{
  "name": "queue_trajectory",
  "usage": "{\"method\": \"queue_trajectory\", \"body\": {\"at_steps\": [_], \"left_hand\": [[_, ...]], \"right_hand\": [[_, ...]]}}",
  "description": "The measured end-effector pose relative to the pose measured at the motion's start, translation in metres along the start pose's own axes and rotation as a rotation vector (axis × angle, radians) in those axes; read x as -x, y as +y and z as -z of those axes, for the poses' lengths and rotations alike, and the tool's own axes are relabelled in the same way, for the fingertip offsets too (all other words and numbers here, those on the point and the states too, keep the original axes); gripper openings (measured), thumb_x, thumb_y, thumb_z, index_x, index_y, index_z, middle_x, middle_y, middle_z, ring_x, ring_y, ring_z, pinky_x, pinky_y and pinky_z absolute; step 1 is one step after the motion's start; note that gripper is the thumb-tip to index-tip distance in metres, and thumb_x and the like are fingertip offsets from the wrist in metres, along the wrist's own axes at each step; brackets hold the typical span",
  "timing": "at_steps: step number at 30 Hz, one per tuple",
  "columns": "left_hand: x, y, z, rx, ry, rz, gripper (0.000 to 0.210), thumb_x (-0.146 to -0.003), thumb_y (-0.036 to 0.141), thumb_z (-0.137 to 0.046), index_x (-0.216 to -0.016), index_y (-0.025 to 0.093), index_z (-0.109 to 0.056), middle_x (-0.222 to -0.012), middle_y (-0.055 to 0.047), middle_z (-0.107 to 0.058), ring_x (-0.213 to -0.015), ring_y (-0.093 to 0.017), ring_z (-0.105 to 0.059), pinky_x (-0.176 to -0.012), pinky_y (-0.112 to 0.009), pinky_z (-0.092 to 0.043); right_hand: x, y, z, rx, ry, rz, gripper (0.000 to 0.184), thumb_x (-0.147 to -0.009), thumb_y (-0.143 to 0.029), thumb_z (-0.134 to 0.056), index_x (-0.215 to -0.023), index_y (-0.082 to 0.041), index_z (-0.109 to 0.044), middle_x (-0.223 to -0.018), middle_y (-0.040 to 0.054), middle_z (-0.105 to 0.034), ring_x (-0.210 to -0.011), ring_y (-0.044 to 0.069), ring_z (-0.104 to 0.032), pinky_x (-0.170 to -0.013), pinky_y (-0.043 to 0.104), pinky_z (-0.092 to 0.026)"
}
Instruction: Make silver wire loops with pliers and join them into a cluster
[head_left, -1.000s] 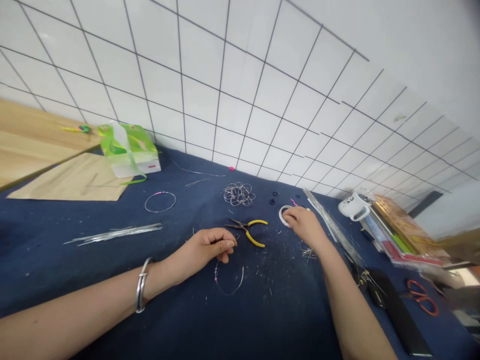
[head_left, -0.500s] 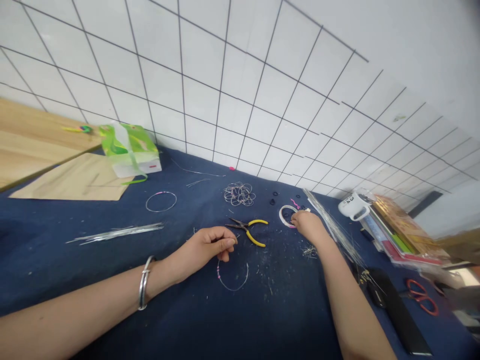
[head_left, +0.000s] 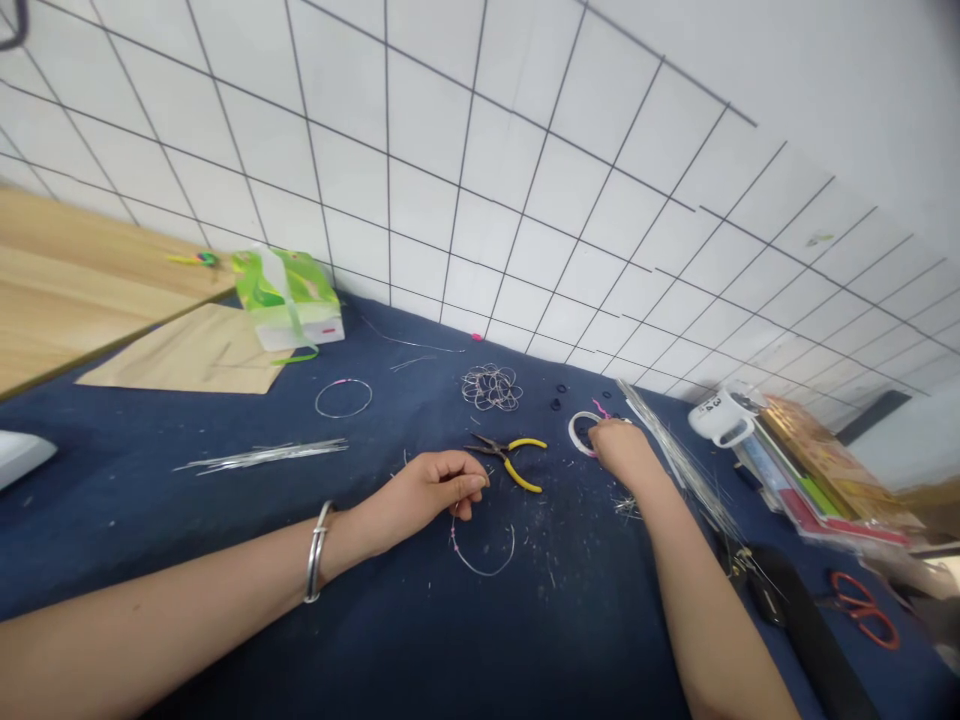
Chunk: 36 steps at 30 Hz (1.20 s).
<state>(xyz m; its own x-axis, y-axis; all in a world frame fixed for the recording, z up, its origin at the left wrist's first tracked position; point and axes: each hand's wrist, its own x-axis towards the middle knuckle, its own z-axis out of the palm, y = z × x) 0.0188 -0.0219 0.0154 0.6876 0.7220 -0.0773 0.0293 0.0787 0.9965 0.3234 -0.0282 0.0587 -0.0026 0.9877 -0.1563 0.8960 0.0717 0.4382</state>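
While my left grip [head_left: 435,490] pinches a thin beaded wire [head_left: 484,574] between thumb and fingers, the wire curves out below, with small pink beads [head_left: 453,534] close to the pinch and the other end free. My right grip [head_left: 619,453] is lowered at the right edge of a white-and-pink ring [head_left: 574,437]; its fingertips are hidden, so I cannot tell whether they are holding anything. I judge the step in hand to be steadying the wire with the left while the right works at the ring. From here that calls for a fine fingertip pinch on the right and a still left, since the beads could slide. Between the two lie yellow-handled pliers [head_left: 504,453], nose pointing left. Beyond sits a pile of looped wire [head_left: 491,388]; farther left, a closed wire hoop [head_left: 343,416] and a bundle of straight wires [head_left: 270,456]. Red-handled scissors [head_left: 861,608] lie well apart, near the right end of the blue-covered counter [head_left: 592,640].
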Motion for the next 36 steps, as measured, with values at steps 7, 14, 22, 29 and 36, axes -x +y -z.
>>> {"method": "queue_trajectory", "body": {"at_steps": [7,14,22,29,36], "left_hand": [[0.000,-0.001,0.000,-0.018,0.000,-0.001,0.022,-0.081,0.036,-0.050,-0.082,0.016,-0.058,-0.074,0.000,-0.059,-0.059,-0.010,-0.054,-0.059,-0.023,-0.044],[0.001,-0.001,0.001,-0.034,-0.008,0.006,0.022,-0.081,0.036,-0.050,-0.082,0.015,-0.057,-0.074,0.000,-0.058,-0.060,-0.010,-0.055,-0.058,-0.023,-0.044],[0.001,0.002,0.002,-0.138,0.023,-0.047,0.020,-0.082,0.033,-0.047,-0.082,0.016,-0.057,-0.072,0.001,-0.057,-0.057,-0.009,-0.054,-0.056,-0.023,-0.045],[0.016,0.025,-0.005,-0.231,0.086,-0.135,0.015,-0.082,0.028,-0.047,-0.084,0.016,-0.056,-0.068,0.003,-0.054,-0.053,-0.008,-0.052,-0.052,-0.020,-0.043],[0.019,0.030,-0.010,-0.220,0.086,-0.150,0.011,-0.081,0.020,-0.046,-0.079,0.016,-0.057,-0.067,0.003,-0.055,-0.054,-0.007,-0.053,-0.052,-0.018,-0.042]], "right_hand": [[-0.002,0.005,-0.007,-0.045,0.026,-0.031,0.021,-0.083,-0.017,-0.045,-0.081,-0.013,-0.065,-0.087,0.0141,-0.063,-0.087,0.021,-0.058,-0.073,0.028,-0.039],[0.001,0.010,-0.005,-0.150,0.108,-0.066,0.021,-0.082,-0.019,-0.046,-0.077,-0.010,-0.065,-0.085,0.0160,-0.063,-0.086,0.023,-0.058,-0.074,0.029,-0.039],[0.012,-0.021,0.031,-0.757,0.230,0.180,0.019,-0.083,-0.027,-0.046,-0.079,-0.019,-0.062,-0.079,0.0023,-0.062,-0.071,0.011,-0.054,-0.065,0.021,-0.040],[0.013,-0.098,0.017,-2.109,0.009,0.275,0.014,-0.073,-0.027,-0.060,-0.067,-0.015,-0.057,-0.059,-0.0009,-0.051,-0.052,0.009,-0.045,-0.051,0.023,-0.036],[0.019,-0.118,0.013,-2.213,-0.165,0.338,0.010,-0.071,-0.023,-0.063,-0.068,-0.014,-0.060,-0.063,0.0000,-0.054,-0.053,0.009,-0.047,-0.053,0.023,-0.036]]}}
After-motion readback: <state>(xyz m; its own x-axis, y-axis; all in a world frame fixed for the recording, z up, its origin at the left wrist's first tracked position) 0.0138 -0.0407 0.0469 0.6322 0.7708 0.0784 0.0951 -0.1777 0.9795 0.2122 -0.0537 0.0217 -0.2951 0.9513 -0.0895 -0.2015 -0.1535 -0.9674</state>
